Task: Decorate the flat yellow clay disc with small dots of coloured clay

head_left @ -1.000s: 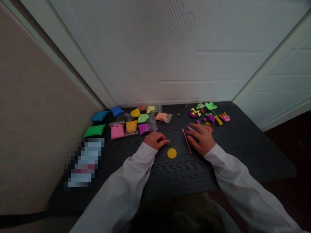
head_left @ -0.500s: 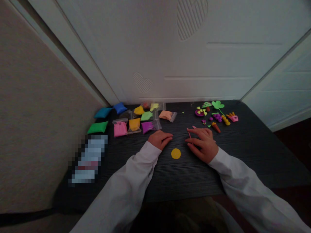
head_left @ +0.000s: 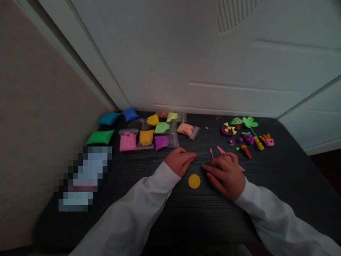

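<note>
My left hand (head_left: 181, 161) rests on the dark table with thumb and fingertips pressed together, pointing right. Whether a tiny piece sits between those tips I cannot make out. Just below it lies a flat, round yellow clay disc (head_left: 194, 181), touched by neither hand. To the disc's right, my right hand (head_left: 226, 176) is open, fingers spread low over the table. Beside its bent index finger is a thin pink clay tool (head_left: 211, 153), partly hidden by the hand. A pink plastic knife (head_left: 221, 150) lies partly under the same hand.
Clay packets in several colours, such as pink (head_left: 128, 142), purple (head_left: 161, 142) and green (head_left: 100, 137), lie at the back left. A blurred-out flat object (head_left: 85, 177) is at the left. Small clay models, including a carrot (head_left: 246, 151) and a green clover (head_left: 249, 122), stand back right.
The view has shifted, with the table appearing closer. My right index finger has drawn back from the thin pink tool's tip and bent. Left thumb and fingers stay close together.
</note>
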{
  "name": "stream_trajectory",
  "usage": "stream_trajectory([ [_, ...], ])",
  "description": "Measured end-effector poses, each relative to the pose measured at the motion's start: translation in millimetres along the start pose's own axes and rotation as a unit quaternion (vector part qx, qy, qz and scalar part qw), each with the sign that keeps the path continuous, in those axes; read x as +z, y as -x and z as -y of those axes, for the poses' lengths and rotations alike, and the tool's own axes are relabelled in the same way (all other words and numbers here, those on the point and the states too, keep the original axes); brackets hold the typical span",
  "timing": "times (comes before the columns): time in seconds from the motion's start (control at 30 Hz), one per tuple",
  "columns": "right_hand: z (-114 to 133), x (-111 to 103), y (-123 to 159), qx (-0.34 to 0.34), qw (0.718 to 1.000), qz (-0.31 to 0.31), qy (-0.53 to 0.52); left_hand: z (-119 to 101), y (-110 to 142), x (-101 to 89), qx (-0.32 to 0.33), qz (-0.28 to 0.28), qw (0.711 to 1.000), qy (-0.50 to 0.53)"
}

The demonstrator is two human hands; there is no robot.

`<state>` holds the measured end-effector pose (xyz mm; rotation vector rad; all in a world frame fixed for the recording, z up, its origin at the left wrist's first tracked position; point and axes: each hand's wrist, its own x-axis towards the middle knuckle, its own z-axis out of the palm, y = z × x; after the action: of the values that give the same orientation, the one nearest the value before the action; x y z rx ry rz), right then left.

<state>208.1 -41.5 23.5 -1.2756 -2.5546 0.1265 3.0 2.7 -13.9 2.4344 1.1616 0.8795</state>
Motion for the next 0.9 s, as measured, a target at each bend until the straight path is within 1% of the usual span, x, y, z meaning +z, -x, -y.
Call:
stream_trajectory([
  [0.13, -1.4, -1.2, 2.9, 0.010, 1.000, 0.015, 0.001, 0.3, 1.0, -0.8, -0.011, 0.013, 1.000, 0.001],
  [0.27, -3.9, 0.2, 3.0, 0.032, 0.999, 0.012, -0.009, -0.1, 1.1, -3.9, -0.005, 0.023, 1.000, 0.001],
  [0.43, -3.8, -2.9, 3.0, 0.038, 0.999, 0.024, -0.018, -1.2, 0.3, -7.3, -0.032, 0.021, 0.999, -0.028],
  [0.63, -2.0, -3.5, 4.2, 0.022, 0.998, 0.057, 0.003, 3.8, 2.3, -2.9, 0.003, 0.036, 0.999, -0.005],
  [0.8, -1.6, -2.2, 9.2, 0.005, 0.998, 0.054, 0.031, 4.6, 1.7, -2.2, 0.010, 0.027, 1.000, -0.007],
  [0.9, -1.9, -1.5, 11.5, 0.001, 0.997, 0.061, 0.038, 2.6, 0.1, -3.0, 0.013, 0.031, 0.999, -0.015],
])
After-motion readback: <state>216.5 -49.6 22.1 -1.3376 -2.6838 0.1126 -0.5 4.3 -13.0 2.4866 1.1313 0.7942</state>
